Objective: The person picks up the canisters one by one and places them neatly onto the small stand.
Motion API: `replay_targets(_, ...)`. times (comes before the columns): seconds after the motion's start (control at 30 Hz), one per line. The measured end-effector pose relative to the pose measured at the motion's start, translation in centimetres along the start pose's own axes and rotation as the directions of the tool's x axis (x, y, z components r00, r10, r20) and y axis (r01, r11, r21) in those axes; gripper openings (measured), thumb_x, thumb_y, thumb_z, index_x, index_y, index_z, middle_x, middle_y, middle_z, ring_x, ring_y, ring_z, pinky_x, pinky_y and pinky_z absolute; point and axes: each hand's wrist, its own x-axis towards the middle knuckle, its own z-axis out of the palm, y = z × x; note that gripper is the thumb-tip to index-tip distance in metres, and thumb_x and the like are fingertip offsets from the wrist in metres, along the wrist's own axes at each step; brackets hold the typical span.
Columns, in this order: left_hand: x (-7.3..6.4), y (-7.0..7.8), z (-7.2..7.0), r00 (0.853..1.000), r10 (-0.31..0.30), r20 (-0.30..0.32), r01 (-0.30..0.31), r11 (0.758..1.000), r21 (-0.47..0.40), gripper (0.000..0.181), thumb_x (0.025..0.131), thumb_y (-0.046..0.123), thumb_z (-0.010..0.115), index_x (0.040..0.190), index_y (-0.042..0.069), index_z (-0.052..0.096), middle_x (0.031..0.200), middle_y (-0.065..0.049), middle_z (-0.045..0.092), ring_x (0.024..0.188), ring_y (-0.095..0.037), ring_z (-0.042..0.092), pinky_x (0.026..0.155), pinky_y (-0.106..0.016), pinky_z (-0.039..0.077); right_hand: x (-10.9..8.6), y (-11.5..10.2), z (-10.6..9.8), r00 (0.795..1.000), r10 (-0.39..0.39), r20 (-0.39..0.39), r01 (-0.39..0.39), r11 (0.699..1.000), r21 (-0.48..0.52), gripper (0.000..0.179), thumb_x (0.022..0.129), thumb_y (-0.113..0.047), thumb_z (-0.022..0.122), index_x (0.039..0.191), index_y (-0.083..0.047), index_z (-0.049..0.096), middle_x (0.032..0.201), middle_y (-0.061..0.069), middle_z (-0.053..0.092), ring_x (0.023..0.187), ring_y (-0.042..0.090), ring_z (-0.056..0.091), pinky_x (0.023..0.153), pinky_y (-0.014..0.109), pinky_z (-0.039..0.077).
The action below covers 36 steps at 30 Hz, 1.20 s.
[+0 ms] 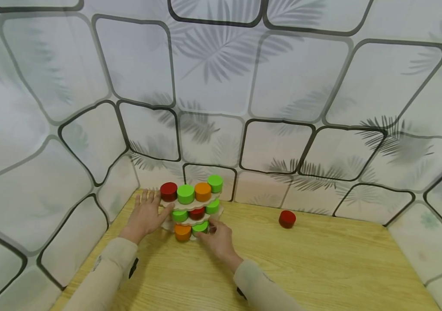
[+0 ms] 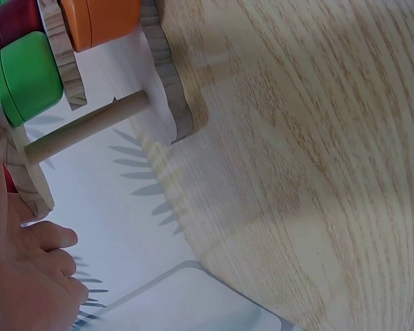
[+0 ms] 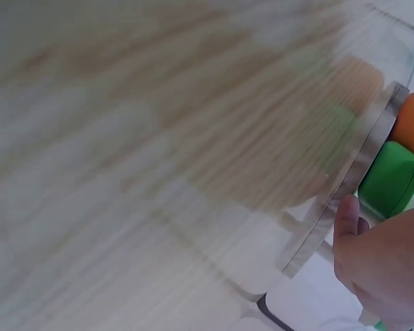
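A wooden tiered stand (image 1: pixel 189 206) with wavy-edged shelves carries red, green and orange cylinders. My left hand (image 1: pixel 146 217) rests against the left side of its top shelf, thumb at the front edge and fingers beside the red cylinder (image 1: pixel 169 191). In the left wrist view, a dowel (image 2: pixel 90 125) joins the shelves. Low on the right, my right hand (image 1: pixel 220 242) pinches a green cylinder (image 1: pixel 200 227) on the bottom shelf, next to an orange cylinder (image 1: pixel 183 232). The right wrist view has the thumb (image 3: pixel 346 215) near the shelf edge, beside that green cylinder (image 3: pixel 388 178).
A loose red cylinder (image 1: pixel 287 219) stands on the wood-grain table (image 1: pixel 322 268), right of the stand. Patterned fabric walls (image 1: pixel 217 142) rise close behind the table and along its left and right sides.
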Motion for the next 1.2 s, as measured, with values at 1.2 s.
replay_targets(1.2,0.0,0.1,0.0,1.0,-0.004,0.003,0.004,1.0,0.003,0.088,0.109,0.061,0.037,0.158,-0.012,0.036,0.164,-0.039,0.03,0.156,-0.06,0.019,0.125,-0.074,0.014,-1.3,7.0,-14.3,0.888,0.223,-0.401,-0.237,0.971,0.016,0.051,0.099,-0.021,0.074,0.14,0.005,0.059,0.138,0.027,0.063,0.124,0.041,0.061,0.104,0.056,0.054)
